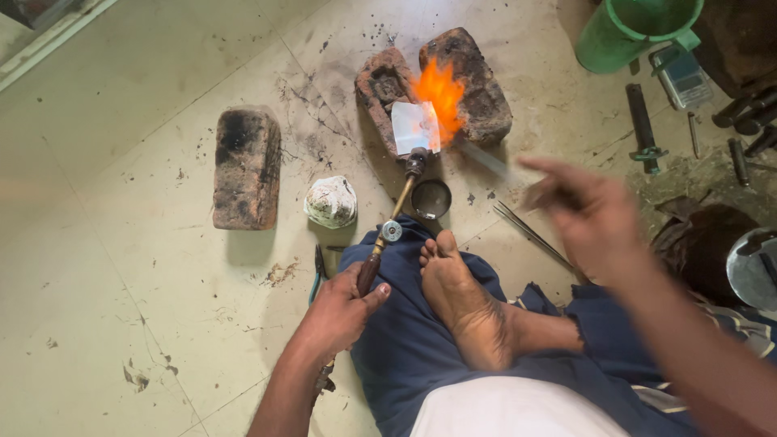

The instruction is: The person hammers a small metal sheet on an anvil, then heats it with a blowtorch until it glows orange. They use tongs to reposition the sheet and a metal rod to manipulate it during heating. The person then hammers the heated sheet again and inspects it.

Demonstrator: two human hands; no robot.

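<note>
My left hand (340, 311) grips the dark handle of a brass gas torch (394, 214) that points away from me. Its orange flame (441, 95) burns in the gap between two scorched bricks (477, 81), over a pale, glowing flat piece (414, 125) lying there. My right hand (587, 214) is raised to the right of the flame and blurred by motion; it seems to hold a thin rod (486, 162) whose tip reaches toward the fire. I sit cross-legged on the floor, one bare foot (457, 295) below the torch.
A third blackened brick (247, 166) lies at left, a white lump (330, 201) beside it. A small round metal dish (431, 198) and thin tweezers (530, 235) lie near the torch. A green bucket (635, 32), a small scale (681, 77) and dark tools (643, 121) lie far right.
</note>
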